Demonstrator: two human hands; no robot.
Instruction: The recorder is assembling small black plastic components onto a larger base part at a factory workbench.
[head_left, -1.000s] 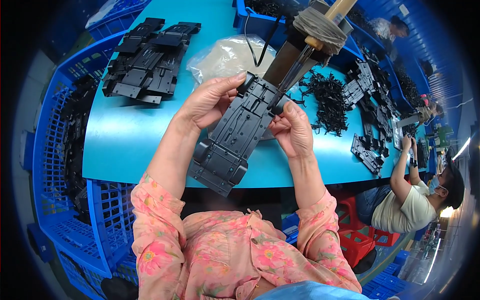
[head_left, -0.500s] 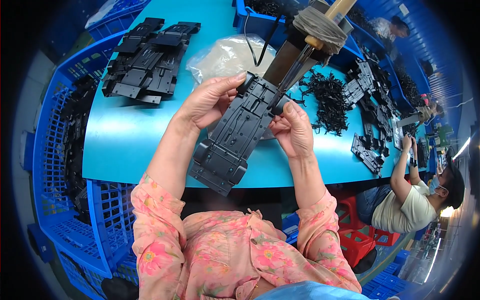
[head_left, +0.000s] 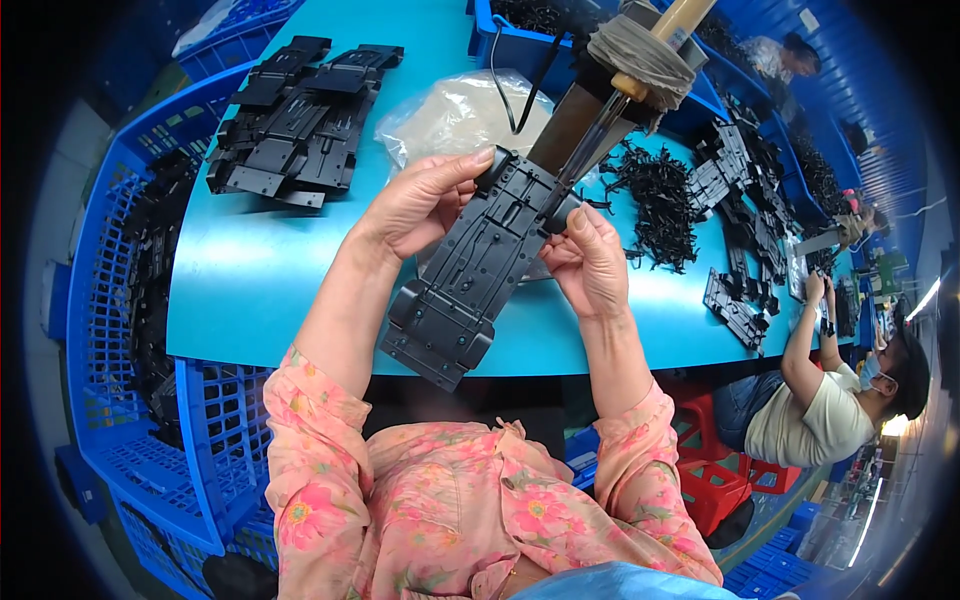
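Between my two hands is a long black plastic chassis part [head_left: 470,265], tilted, its far end up and to the right. My left hand [head_left: 425,200] grips its far left corner, thumb on the rounded wheel-arch bump. My right hand [head_left: 587,255] is closed on the far right corner, thumb against the opposite bump. The chassis's far end meets the tip of a stand-mounted tool with a metal shaft [head_left: 592,130], wrapped in grey cloth [head_left: 640,55] under a tan wooden rod. Whether the shaft touches the part, I cannot tell.
Stacked black chassis parts [head_left: 295,125] lie at the table's left. A clear plastic bag [head_left: 455,115] sits behind my hands. Small black clips [head_left: 655,205] and more chassis parts [head_left: 740,200] are heaped to the right. Blue crates [head_left: 100,300] stand at left; a masked person [head_left: 830,400] works at right.
Almost nothing differs. Both hands keep their hold on the chassis part, and the whole view has shifted very slightly.
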